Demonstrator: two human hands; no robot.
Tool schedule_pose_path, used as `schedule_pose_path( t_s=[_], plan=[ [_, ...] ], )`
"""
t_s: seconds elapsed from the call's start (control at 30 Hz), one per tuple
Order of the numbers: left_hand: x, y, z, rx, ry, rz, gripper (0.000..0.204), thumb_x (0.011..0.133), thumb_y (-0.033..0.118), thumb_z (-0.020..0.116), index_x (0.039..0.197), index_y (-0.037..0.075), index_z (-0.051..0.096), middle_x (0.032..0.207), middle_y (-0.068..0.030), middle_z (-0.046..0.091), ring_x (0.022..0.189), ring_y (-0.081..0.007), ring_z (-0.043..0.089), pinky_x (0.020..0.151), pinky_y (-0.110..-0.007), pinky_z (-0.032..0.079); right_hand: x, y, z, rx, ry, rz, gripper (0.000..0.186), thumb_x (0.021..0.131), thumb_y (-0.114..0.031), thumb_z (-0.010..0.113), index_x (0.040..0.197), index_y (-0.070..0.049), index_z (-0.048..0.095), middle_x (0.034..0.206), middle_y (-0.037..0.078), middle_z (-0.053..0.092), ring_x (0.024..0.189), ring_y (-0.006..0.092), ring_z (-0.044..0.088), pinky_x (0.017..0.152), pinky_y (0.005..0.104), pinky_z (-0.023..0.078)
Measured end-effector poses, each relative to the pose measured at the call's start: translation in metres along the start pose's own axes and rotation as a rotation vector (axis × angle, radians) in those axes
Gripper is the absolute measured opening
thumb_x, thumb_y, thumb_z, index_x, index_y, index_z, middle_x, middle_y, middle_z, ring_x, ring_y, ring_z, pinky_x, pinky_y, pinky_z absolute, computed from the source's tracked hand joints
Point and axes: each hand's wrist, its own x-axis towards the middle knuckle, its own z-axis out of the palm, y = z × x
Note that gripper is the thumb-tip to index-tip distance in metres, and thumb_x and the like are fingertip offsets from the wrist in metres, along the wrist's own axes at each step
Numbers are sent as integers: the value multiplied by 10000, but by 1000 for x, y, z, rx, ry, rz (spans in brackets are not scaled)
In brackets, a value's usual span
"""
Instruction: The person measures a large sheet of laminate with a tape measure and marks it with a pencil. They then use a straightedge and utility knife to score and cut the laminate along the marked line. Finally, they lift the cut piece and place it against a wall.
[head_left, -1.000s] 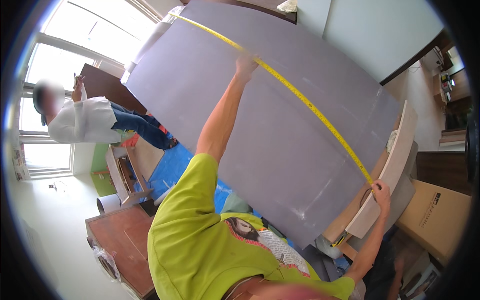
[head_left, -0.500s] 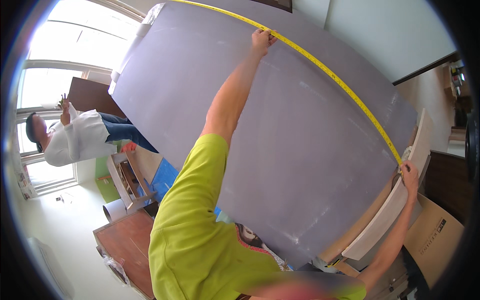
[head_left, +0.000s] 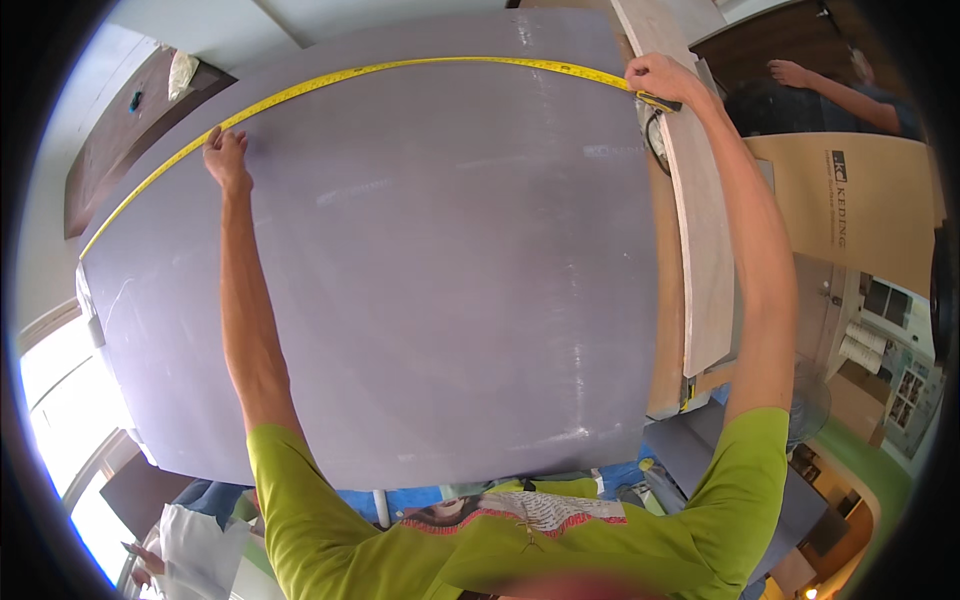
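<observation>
Head view. Tape measure (head_left: 440,61), yellow: extended in a curve across the far part of a large grey sheet (head_left: 450,280). Right hand (head_left: 662,78): fingers closed on the tape measure by its case, near a pale plank (head_left: 706,260). Left hand (head_left: 226,158): fingertips at the tape measure's left stretch; cannot tell whether pinching. Cardboard box (head_left: 870,205): right of the plank.

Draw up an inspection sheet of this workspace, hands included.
Surface: large flat grey-purple panel, marked with pale scuffs.
Working items: long yellow measuring tape, stretched across the panel's far part.
Clutter: pale wooden board along the right edge; brown cardboard packaging beyond it.
Hands: left hand at the tape, exact grip unclear; right hand grips it near its black-and-yellow case.
Cables: thin black loop at the board's edge; kind unclear.
Surroundings: person in a white top, lower left; blue sheeting below the panel.
</observation>
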Motion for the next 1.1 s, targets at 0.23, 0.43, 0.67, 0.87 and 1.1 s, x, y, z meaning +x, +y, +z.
schedule_pose_path(
  t_s=[0.23, 0.43, 0.67, 0.87, 1.1],
  plan=[
    [-112, 58, 188, 451, -607, 969, 277, 969, 117, 642, 1245, 95, 655, 1246, -153, 659, 1202, -337, 611, 1036, -431, 488, 17, -9, 0, -266, -1, -119, 173, 818, -196, 664, 883, -43, 714, 716, 82, 666, 670, 186, 602, 648, 354, 467],
    [-190, 82, 310, 711, -836, 948, 305, 1037, 266, 563, 1280, 109, 659, 1229, -156, 666, 1188, -331, 604, 1024, -470, 473, 12, -9, 3, -317, 193, -57, 217, 802, -184, 574, 881, -66, 738, 837, 157, 725, 837, 370, 690, 754, 489, 529],
    [-200, 58, 340, 782, -853, 801, 283, 1025, 309, 569, 1182, 128, 721, 1078, -121, 723, 1096, -318, 639, 1003, -505, 446, 41, -9, 0, -448, 177, 136, 333, 839, -342, 696, 1081, -122, 760, 1099, 168, 739, 1107, 334, 688, 966, 483, 531],
    [-191, 55, 349, 776, -865, 656, 292, 999, 344, 584, 1128, 134, 741, 1100, -125, 732, 1098, -333, 641, 982, -522, 417, 27, -8, -4, -244, 273, 4, 349, 837, -322, 706, 1080, -75, 746, 1105, 183, 745, 1076, 378, 698, 963, 477, 536],
    [-194, 54, 348, 718, -833, 661, 279, 1003, 336, 585, 1104, 131, 744, 1083, -117, 738, 1083, -314, 655, 1013, -538, 378, -48, 32, 21, 101, 795, -296, 613, 847, -443, 749, 1328, -79, 638, 1357, 230, 615, 1268, 359, 581, 1012, 479, 478]
  ],
)
